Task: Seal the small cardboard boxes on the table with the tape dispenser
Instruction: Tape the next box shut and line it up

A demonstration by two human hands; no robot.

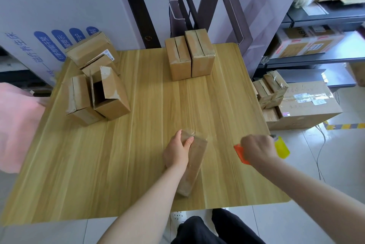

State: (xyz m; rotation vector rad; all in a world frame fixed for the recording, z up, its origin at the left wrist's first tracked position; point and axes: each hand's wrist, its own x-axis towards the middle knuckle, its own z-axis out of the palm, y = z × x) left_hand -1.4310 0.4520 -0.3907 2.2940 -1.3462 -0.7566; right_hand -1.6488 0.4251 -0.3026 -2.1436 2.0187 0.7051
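Note:
A small cardboard box (194, 162) stands at the near middle of the wooden table (138, 145), with clear tape over its top. My left hand (176, 151) grips its top left edge, thumb on the top face. To its right, my right hand (256, 148) grips the orange tape dispenser (240, 153), whose yellow-tinted tape roll (281, 145) shows past my knuckles, near the table's right edge. Two taped boxes (189, 55) stand side by side at the back middle. Several boxes with loose flaps (94, 85) are grouped at the back left, one plainly open.
A large white carton with blue print (39, 26) leans behind the table on the left. Dark shelving (316, 26) with boxes rises on the right. On the floor to the right lie a big carton (308, 103) and small taped boxes (270, 87). Something pink and blurred (15, 125) is at the left edge.

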